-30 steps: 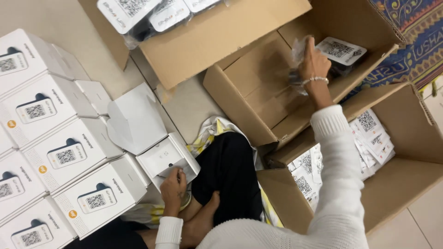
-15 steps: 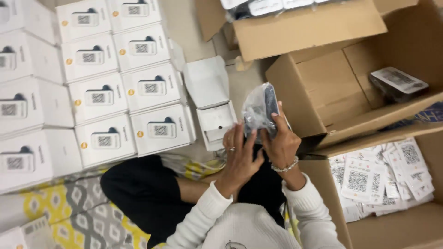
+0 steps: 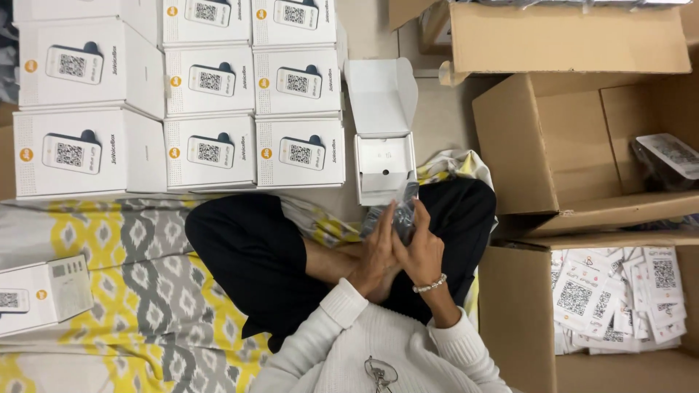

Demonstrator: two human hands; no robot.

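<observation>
I sit cross-legged in black trousers and a white sweater. Both hands meet over my lap on a small dark device in a clear plastic bag (image 3: 399, 215). My left hand (image 3: 377, 251) holds its left side. My right hand (image 3: 422, 249), with a bead bracelet on the wrist, grips its right side. Just beyond the bag an open white box (image 3: 384, 169) lies on the floor with its lid flipped back.
Stacked white product boxes (image 3: 211, 94) fill the upper left. One more white box (image 3: 40, 295) lies on the patterned mat at left. A cardboard carton (image 3: 561, 153) at right holds a bagged device (image 3: 666, 156); a lower carton (image 3: 510, 320) holds several printed cards (image 3: 619, 298).
My right hand came back from the carton at right with the bagged device. Both hands now hold it lower, over my lap. The view has swung left.
</observation>
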